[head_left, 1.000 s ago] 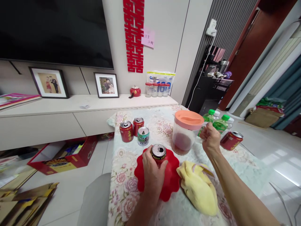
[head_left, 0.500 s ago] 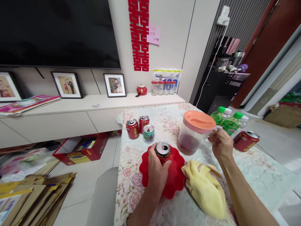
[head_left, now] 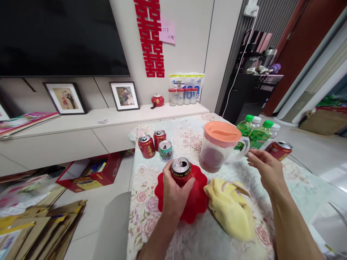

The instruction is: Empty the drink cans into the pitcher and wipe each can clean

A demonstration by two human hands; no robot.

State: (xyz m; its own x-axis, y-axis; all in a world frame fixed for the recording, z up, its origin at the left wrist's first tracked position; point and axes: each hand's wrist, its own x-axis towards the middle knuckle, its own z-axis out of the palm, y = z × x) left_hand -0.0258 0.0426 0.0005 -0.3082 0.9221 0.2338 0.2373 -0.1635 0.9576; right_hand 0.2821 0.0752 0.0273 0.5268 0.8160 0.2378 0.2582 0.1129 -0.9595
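Observation:
My left hand [head_left: 175,195] is wrapped round an opened red drink can [head_left: 181,175], which it holds upright over a red scallop-edged plate [head_left: 199,202]. Just right of the plate's far side stands a clear plastic pitcher [head_left: 217,153] with an orange lid and dark contents. Beside its handle is my right hand [head_left: 267,169], fingers loosely apart and holding nothing. A yellow cloth [head_left: 233,211] lies bunched between the plate and my right forearm.
Two red cans [head_left: 146,147] and a small green can [head_left: 165,151] stand at the table's left. Several green-capped bottles [head_left: 260,135] and another red can [head_left: 279,150] are at the right. A white cabinet [head_left: 114,135] runs behind the flowered tablecloth [head_left: 148,202].
My right hand has let go of the pitcher handle and drawn away to the right. The pitcher now stands on the table. My left hand keeps hold of the can; the view has shifted slightly.

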